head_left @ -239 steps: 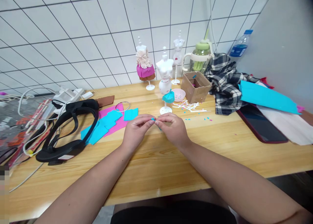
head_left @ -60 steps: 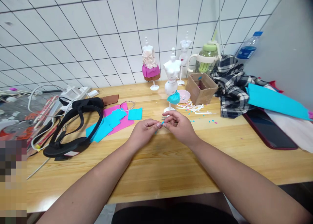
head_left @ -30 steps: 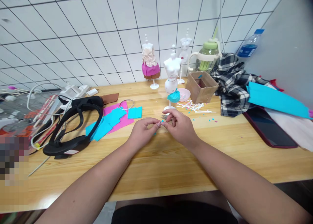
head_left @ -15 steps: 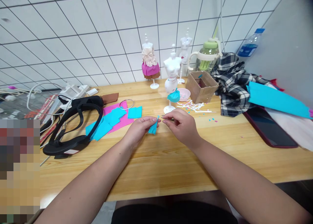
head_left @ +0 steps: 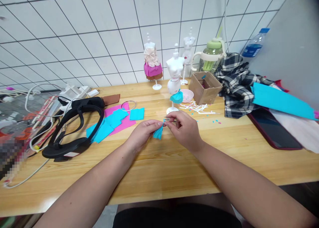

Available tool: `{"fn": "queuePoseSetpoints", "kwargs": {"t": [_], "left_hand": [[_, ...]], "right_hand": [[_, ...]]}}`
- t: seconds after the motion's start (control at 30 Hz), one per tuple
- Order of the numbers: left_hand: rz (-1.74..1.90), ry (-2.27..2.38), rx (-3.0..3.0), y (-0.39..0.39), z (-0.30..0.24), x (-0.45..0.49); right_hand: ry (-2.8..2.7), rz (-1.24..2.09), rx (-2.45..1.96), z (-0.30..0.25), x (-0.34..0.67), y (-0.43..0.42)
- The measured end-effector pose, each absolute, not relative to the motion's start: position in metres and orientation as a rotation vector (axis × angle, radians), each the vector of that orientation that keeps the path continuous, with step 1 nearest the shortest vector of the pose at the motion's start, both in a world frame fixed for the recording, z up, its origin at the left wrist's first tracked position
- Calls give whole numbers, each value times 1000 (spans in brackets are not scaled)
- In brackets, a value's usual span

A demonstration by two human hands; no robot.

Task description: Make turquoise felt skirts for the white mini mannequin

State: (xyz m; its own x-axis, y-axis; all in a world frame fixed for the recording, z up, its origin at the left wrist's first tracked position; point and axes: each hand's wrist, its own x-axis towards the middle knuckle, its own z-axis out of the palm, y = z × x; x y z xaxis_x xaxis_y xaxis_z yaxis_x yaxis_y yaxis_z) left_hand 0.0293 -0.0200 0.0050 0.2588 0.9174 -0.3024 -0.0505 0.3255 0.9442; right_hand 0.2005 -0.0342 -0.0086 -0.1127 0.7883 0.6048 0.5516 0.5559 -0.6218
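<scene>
Over the middle of the table, my left hand (head_left: 146, 130) is closed with thumb and finger pinching a small piece of blue crepe paper (head_left: 158, 132). The paper is gathered at its top and fans out below. Close beside it, my right hand (head_left: 183, 126) is closed around a thin metal tool (head_left: 166, 119), mostly hidden by the fingers, with its tip at the paper's gathered top. Just behind my hands stands a white mini dress form (head_left: 175, 68) with a blue gathered paper piece (head_left: 176, 97) on its lower part.
Blue paper squares (head_left: 137, 114) and a pink sheet (head_left: 126, 121) lie left, beside a black headset (head_left: 72, 148). A dressed form (head_left: 152, 60), a cardboard box (head_left: 205, 92), a pink dish (head_left: 187, 95) and white strips (head_left: 199, 109) stand behind. A phone (head_left: 276, 130) lies right.
My right hand has come slightly left, bringing the metal tool's tip to the gathered top of the blue paper. The paper has shifted a little right and down.
</scene>
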Motion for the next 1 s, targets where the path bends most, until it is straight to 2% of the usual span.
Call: {"fn": "queuePoseSetpoints", "kwargs": {"t": [0.87, 1.0], "left_hand": [[812, 1196, 1423, -20, 8, 25], [821, 1197, 1392, -19, 7, 23]], "right_hand": [[-1966, 224, -1119, -9, 203, -33], [-1833, 384, -1135, -9, 203, -30]]}}
